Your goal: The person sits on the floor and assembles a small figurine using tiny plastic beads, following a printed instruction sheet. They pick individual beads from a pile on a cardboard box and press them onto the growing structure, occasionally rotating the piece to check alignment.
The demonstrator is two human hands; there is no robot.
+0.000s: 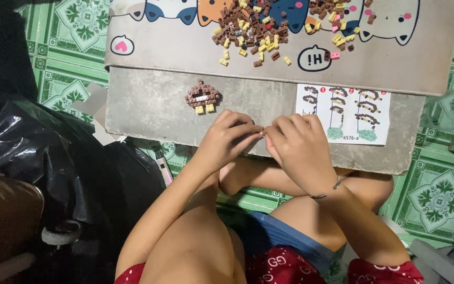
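- Both hands pinch together over the near edge of the low grey board: the left hand and the right hand meet fingertip to fingertip around a tiny brick piece, mostly hidden, so its colour cannot be told.
- Fingers of both hands are curled closed, knuckles up, forearms coming in from the near side over bare knees; a thin metal bracelet circles the right wrist.
- Just far-left of the left hand lies a small flat brown-and-yellow brick model.
- Just beyond the right hand lies a white instruction sheet.
- Farther off, a loose pile of brown, yellow and pink mini bricks lies on a cartoon-cat mat.
- Black plastic bag sits left on the green patterned floor tiles.
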